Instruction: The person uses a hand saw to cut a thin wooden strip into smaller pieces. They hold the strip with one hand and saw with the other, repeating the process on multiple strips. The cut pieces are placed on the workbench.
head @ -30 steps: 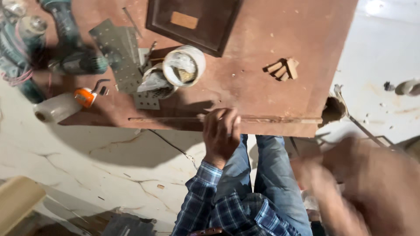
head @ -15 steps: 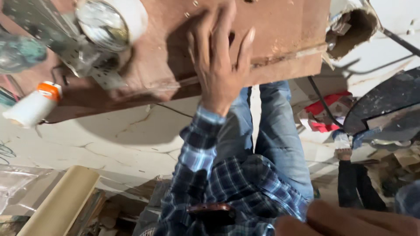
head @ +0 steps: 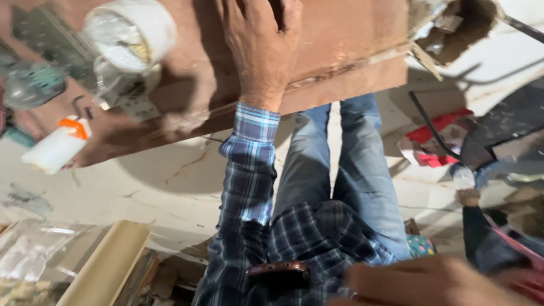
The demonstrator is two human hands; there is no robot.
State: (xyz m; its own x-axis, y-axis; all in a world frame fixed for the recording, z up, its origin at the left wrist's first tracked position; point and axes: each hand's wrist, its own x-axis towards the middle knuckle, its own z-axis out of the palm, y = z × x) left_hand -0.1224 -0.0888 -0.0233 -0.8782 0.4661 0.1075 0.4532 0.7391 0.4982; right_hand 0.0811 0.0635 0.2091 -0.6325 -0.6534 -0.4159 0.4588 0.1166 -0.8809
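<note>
Pressing flat on the brown board [head: 340, 51], my left hand [head: 260, 51] lies palm down with the fingers spread, right at the board's near edge and roughly midway along it. It has hold of nothing; it only bears on the wood. My right hand [head: 419, 280] hangs low and close to the camera, off the board entirely, too blurred for me to tell whether it is open or closed, or whether anything is in it.

I judge the step in hand to be steadying the board with one palm while the other hand is away from it. Any further move would call for that palm to keep its weight on the near edge and for the right hand to come into clearer sight first.

Out toward the board's far left corner sits a white tape roll [head: 133, 34], with a perforated metal plate [head: 127, 93] just beside it, nearer the edge. A white bottle with an orange cap [head: 56, 147] lies on its side at the near left corner, partly over the edge. A green power tool [head: 31, 85] is a blur at the left edge.

Past the right edge stands an open cardboard box [head: 453, 28]. On the pale floor below lie a red packet [head: 433, 141] and, well apart to the left, a beige roll [head: 107, 266].
</note>
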